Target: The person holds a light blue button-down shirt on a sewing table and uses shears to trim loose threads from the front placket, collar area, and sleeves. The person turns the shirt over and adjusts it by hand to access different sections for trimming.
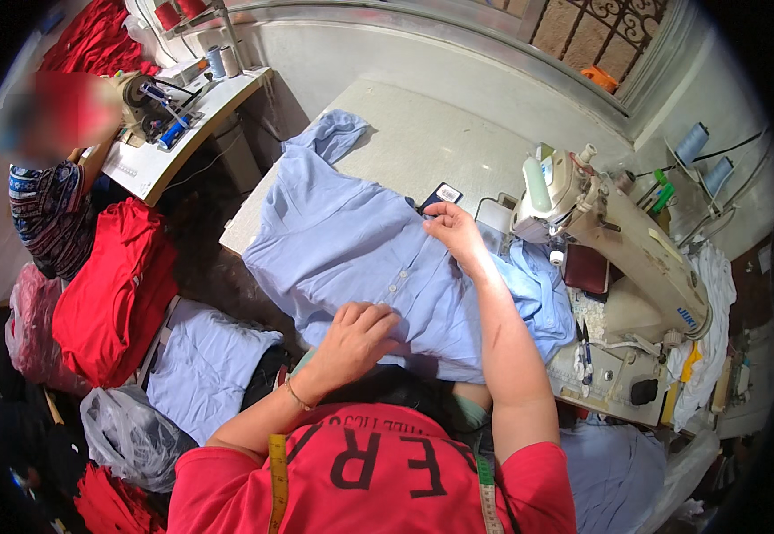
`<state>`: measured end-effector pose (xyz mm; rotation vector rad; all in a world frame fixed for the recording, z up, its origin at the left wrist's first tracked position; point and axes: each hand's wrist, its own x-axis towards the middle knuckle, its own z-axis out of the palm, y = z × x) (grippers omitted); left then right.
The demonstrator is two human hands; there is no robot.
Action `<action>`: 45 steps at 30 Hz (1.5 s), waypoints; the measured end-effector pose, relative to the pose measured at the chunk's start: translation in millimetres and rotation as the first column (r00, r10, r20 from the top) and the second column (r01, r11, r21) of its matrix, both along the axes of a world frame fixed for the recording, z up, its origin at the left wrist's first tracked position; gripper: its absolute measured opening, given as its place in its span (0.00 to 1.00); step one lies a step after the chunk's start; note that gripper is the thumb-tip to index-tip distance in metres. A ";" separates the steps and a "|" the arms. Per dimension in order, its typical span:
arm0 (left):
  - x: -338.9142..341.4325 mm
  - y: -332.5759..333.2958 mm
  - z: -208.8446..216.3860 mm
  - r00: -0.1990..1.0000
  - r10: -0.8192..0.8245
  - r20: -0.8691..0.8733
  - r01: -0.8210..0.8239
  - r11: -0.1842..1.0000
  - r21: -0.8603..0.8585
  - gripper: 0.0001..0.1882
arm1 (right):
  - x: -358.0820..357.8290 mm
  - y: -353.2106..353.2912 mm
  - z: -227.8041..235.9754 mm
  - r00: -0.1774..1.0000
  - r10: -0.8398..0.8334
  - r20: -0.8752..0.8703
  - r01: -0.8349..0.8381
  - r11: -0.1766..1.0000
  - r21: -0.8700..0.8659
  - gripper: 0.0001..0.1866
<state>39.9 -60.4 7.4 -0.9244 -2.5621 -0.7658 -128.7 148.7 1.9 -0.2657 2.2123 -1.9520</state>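
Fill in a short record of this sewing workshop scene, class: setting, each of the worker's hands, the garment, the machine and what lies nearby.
setting: white worktable in a sewing workshop
left hand: pressed on the near edge of the light blue shirt
right hand: pinching the shirt's far part
garment: spread over the table, buttons showing
machine: cream sewing machine at the person's right
nearby: red garments, a second person at the left

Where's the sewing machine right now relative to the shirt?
In the head view, the sewing machine stands on the person's right, just beyond the light blue shirt and the right hand.
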 end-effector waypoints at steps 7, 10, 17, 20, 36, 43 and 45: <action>1.1 -7.8 7.7 1.000 0.008 0.018 -0.008 1.000 0.006 0.23 | -0.4 -11.5 -3.4 1.000 0.026 -0.018 -0.026 0.999 -0.021 0.13; 4.0 -12.6 10.3 0.996 0.053 0.066 -0.053 0.999 0.005 0.24 | -2.2 -19.8 -5.1 0.998 0.065 -0.018 -0.066 0.997 -0.048 0.13; 3.5 -17.5 7.4 0.998 0.037 0.042 -0.038 0.999 0.028 0.25 | -6.4 -22.0 -0.9 0.997 0.076 0.005 -0.076 0.997 -0.017 0.12; 2.7 -17.4 7.2 0.998 0.037 0.041 -0.038 0.999 0.035 0.24 | -6.6 -17.3 1.0 0.986 0.085 0.141 -0.070 0.992 -0.110 0.13; -86.0 -18.8 10.7 0.994 0.080 0.071 -0.096 0.961 0.259 0.16 | 12.5 -3.7 21.2 0.977 0.203 0.067 -0.205 0.979 0.018 0.34; -160.4 -4.7 8.0 0.996 0.042 0.077 -0.044 0.999 0.026 0.12 | 13.9 -8.6 16.7 0.991 0.133 -0.006 -0.132 0.990 0.058 0.37; -171.8 -3.5 2.2 0.986 0.020 0.167 -0.023 1.000 0.012 0.11 | 15.3 -8.1 17.9 0.994 0.107 -0.007 -0.106 0.992 0.062 0.38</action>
